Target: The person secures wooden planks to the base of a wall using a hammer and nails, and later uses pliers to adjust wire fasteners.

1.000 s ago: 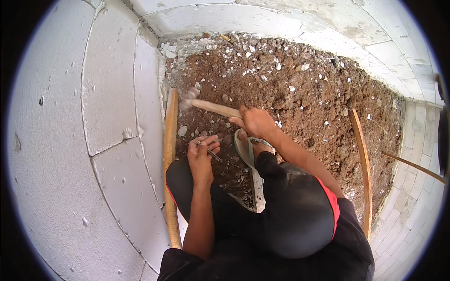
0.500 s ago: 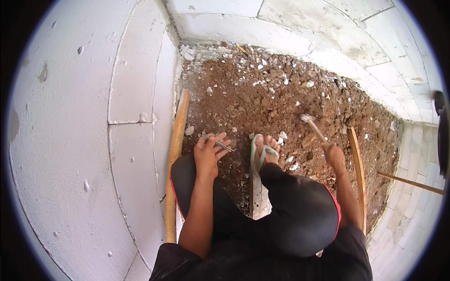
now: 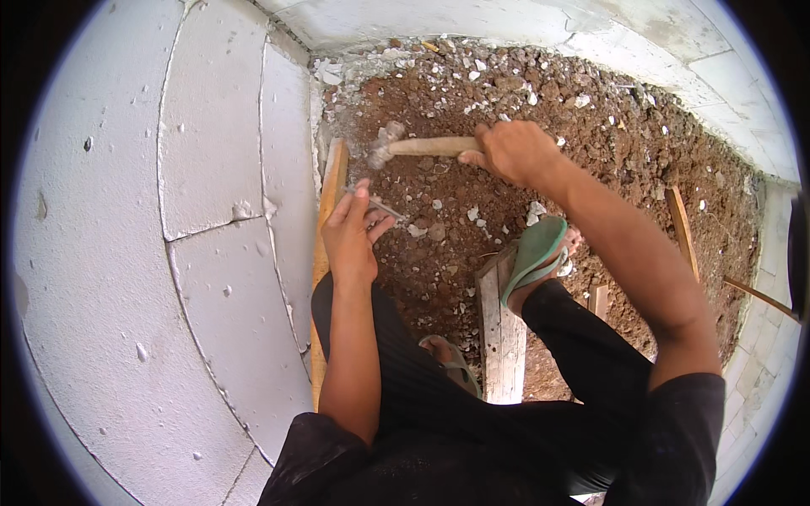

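My right hand [image 3: 519, 153] is closed round the wooden handle of a hammer [image 3: 434, 147]. The hammer's head, slightly blurred, is over the soil just right of the upper end of a long timber [image 3: 332, 194] that runs along the left wall. Below the hammer head, my left hand [image 3: 350, 240] pinches thin grey nails [image 3: 384, 207] between thumb and fingers, close beside that timber. How many nails it holds is hard to make out. Hammer and nails are apart.
A pale block wall [image 3: 219, 126] rises at the left, another at the back. Rough brown soil [image 3: 456, 194] with white chips lies between. My sandalled foot [image 3: 540, 253] is at the end of a weathered plank [image 3: 504, 354]. Wooden pieces [image 3: 682, 232] stand at the right.
My right hand has swung the hammer from the right across to the left timber. My left hand has risen a little, with the nails. My right foot has shifted right, uncovering the plank.
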Available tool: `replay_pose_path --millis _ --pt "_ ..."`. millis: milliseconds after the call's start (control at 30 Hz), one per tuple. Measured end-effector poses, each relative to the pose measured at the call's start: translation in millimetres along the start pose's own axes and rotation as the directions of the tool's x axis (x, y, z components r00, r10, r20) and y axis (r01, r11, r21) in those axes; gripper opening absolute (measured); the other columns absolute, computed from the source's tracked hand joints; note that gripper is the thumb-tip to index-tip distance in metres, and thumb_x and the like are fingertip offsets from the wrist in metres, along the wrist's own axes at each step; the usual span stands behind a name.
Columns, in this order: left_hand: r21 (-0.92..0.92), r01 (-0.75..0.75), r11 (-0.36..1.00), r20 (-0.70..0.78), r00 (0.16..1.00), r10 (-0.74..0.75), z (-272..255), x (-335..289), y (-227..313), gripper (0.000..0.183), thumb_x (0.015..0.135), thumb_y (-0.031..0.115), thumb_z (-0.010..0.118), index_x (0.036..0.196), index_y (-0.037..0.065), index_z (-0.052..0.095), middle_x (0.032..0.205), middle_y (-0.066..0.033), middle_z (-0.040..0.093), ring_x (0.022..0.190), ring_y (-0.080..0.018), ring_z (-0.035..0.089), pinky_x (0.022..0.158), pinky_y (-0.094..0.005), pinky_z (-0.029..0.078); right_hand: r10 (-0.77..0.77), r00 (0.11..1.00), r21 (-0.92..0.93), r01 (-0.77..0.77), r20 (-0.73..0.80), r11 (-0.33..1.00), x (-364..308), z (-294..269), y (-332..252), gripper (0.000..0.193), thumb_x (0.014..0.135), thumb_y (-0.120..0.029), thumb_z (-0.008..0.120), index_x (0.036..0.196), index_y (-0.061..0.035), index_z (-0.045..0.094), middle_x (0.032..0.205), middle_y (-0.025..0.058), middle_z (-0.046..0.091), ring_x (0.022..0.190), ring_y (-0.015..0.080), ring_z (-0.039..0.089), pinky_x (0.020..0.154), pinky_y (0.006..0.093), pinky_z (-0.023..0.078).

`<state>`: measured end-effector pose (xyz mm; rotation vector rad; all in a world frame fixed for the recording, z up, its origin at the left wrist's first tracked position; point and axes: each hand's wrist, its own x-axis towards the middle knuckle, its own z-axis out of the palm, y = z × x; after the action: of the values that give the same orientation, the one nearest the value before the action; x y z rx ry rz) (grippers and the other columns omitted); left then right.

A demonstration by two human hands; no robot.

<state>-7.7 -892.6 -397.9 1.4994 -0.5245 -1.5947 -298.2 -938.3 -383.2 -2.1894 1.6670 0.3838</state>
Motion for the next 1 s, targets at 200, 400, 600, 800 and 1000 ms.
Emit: replay_pose_path --millis 200,400,600,800,1000 --pt "0.231 0.115 0.966 0.054 0.99 -0.131 29.1 25.9 -26.9 0.04 0.095 0.029 0.073 0.122 0.0 0.07 0.093 -0.0054 0.067 0.072 -0.0144 0.064 0.064 -0.0312 0.062 0.347 0.876 -0.034 -0.356 0.334 0.934 -40.9 31.4 55.3 0.059 0.104 -0.057 0.04 0.108 -0.0019 0.063 0.092 0.0154 0.072 0.084 0.0327 0.073 0.074 0.045 0.061" --pt "0.227 0.207 0.952 0.174 0.953 -0.248 57.5 56.1 -112.9 0.025 0.095 0.024 0.071 0.107 0.003 0.075 0.088 -0.0076 0.071 0.073 -0.0175 0.07 0.057 -0.0331 0.059 0.542 0.804 -0.115 -0.531 0.245 0.84 -66.0 11.9 106.0 0.052 0.104 -0.049 0.049 0.116 -0.0007 0.064 0.103 0.0201 0.073 0.092 0.0354 0.074 0.081 0.0484 0.06" --pt "0.871 -0.367 0.327 0.269 0.913 0.306 35.6 77.4 -172.6 0.027 0.098 0.025 0.064 0.108 0.002 0.076 0.093 -0.0231 0.073 0.09 -0.0406 0.07 0.079 -0.0505 0.054 0.55 0.811 -0.113 -0.539 0.197 0.835 -54.0 27.0 66.6 0.05 0.101 -0.049 0.054 0.116 -0.0034 0.07 0.108 0.0202 0.074 0.098 0.0382 0.072 0.087 0.0499 0.057" --pt "0.868 -0.386 0.312 0.245 0.881 0.406 51.1 65.8 -90.3 0.018 0.095 0.022 0.066 0.101 0.011 0.08 0.092 -0.0216 0.074 0.091 -0.0402 0.07 0.081 -0.0503 0.053 0.629 0.734 -0.132 -0.618 0.256 0.775 -51.6 7.8 51.4 0.046 0.101 -0.045 0.054 0.113 -0.0052 0.073 0.112 0.0193 0.073 0.104 0.0363 0.072 0.088 0.0478 0.058" --pt "0.791 -0.485 0.373 0.354 0.86 0.368 69.4 91.3 -42.6 0.016 0.09 0.016 0.067 0.097 0.007 0.079 0.093 -0.0209 0.075 0.094 -0.0386 0.07 0.082 -0.0444 0.054 0.646 0.731 -0.109 -0.64 0.218 0.761 -36.2 22.8 63.8 0.035 0.096 -0.031 0.057 0.114 -0.0059 0.075 0.118 0.0179 0.073 0.107 0.0342 0.072 0.092 0.0455 0.057"
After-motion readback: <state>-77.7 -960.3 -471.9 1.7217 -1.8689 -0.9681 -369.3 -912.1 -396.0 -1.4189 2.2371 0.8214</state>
